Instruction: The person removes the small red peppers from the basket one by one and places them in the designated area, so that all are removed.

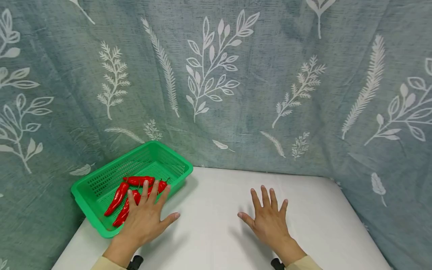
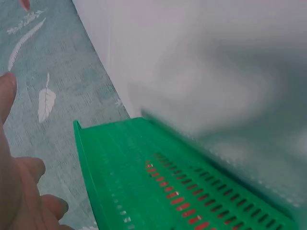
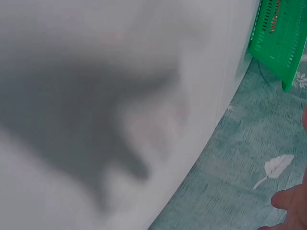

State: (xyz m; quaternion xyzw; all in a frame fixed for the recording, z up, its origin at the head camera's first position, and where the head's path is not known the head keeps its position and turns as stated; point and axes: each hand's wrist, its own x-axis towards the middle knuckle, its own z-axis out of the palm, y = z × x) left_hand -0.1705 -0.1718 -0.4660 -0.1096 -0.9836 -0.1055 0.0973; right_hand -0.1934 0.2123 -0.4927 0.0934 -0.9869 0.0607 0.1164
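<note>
On my feed, red peppers lie in the green basket, ten o'clock on the white table. My left hand hovers at the basket's five o'clock, my right hand at its three; both spread straight, holding nothing. Handling looks either unstarted or finished; I can't tell which.

Left grip and right grip spread palm-down.

Peppers look glossy, basket plastic, curtain matt cloth.
</note>
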